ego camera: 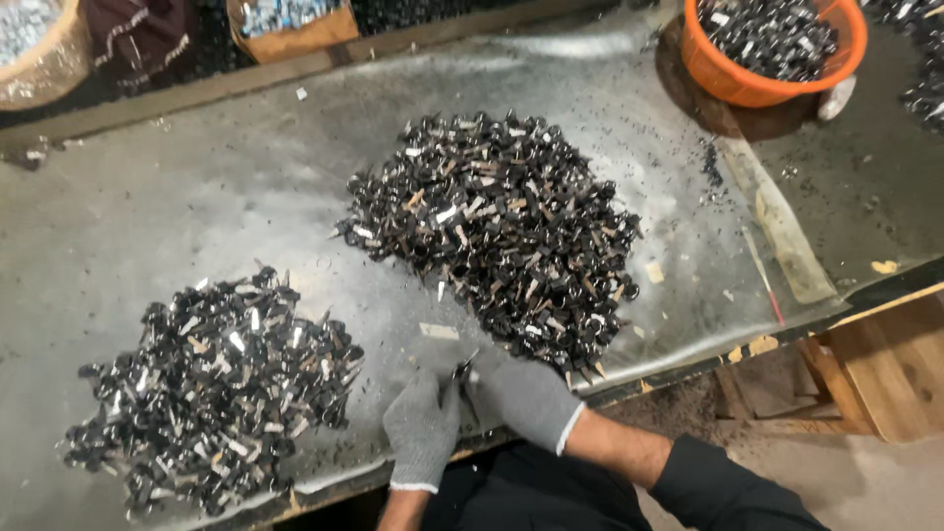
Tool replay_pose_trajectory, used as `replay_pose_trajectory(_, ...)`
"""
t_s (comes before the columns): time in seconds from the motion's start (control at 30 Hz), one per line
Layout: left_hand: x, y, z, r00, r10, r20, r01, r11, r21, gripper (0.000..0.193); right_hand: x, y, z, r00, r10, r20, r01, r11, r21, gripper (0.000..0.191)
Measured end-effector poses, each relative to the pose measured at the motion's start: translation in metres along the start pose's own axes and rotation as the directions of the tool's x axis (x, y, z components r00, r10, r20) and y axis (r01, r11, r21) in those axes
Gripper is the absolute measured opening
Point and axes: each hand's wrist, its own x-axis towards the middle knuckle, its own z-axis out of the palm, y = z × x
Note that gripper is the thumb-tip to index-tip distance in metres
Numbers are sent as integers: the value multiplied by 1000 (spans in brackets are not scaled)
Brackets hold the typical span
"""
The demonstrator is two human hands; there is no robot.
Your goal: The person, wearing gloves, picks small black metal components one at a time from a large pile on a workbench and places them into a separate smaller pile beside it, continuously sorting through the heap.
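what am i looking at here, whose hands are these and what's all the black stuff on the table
This is one picture from a camera worn on a person's head, looking down at their own two hands. Both wear grey knit gloves. The left hand and right hand meet at the near edge of a grey metal-covered table and together hold one small black part. Two heaps of similar small black parts with pale metal bits lie on the table: a large pile ahead and a second pile to the left. An orange tub at the far right holds more.
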Motion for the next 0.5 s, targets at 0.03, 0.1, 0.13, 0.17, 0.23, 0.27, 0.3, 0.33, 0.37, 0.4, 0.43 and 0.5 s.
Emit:
replay_pose_trajectory(0.03,-1,0,0,1000,26,14,-26,1000,-10,12,1,-1,-2,999,-27,-32,26,999,-39,33)
replay_pose_trajectory(0.1,-1,0,-2,997,76,21,-76,997,-19,12,4,-4,-7,995,-71,-63,64,993,-102,31)
replay_pose_trajectory(0.13,-2,2,-3,995,104,4,-104,994,-15,11,5,-4,-11,990,-110,-90,107,994,-34,36)
replay_pose_trajectory(0.17,-2,4,-4,991,132,-21,-133,991,-9,11,7,-4,-14,981,-153,-123,158,987,28,41)
replay_pose_trajectory(0.23,-2,7,-7,997,78,-11,-78,997,-18,13,12,-1,-20,983,-166,-74,175,973,149,42)
replay_pose_trajectory(0.27,-2,8,-9,998,56,-1,-56,998,-14,15,13,-1,-20,990,-137,15,131,968,215,38)
replay_pose_trajectory(0.3,-2,9,-10,997,79,-24,-80,996,-39,11,15,1,-19,988,-114,103,82,958,275,34)
replay_pose_trajectory(0.33,-3,10,-10,994,101,-50,-105,992,-68,10,15,1,-17,995,-56,86,38,980,196,36)
replay_pose_trajectory(0.37,-3,11,-8,990,115,-76,-123,987,-107,11,16,2,-14,997,5,73,-13,994,109,38)
replay_pose_trajectory(0.4,-3,11,-7,993,105,-62,-110,990,-88,8,15,2,-11,996,66,65,-68,997,24,40)
replay_pose_trajectory(0.43,-3,10,-5,995,93,-40,-96,993,-67,8,13,2,-7,998,21,55,-22,1000,14,35)
replay_pose_trajectory(0.5,-1,2,-6,994,92,-51,-92,996,-5,11,14,6,-4,997,-78,9,78,997,-13,25)
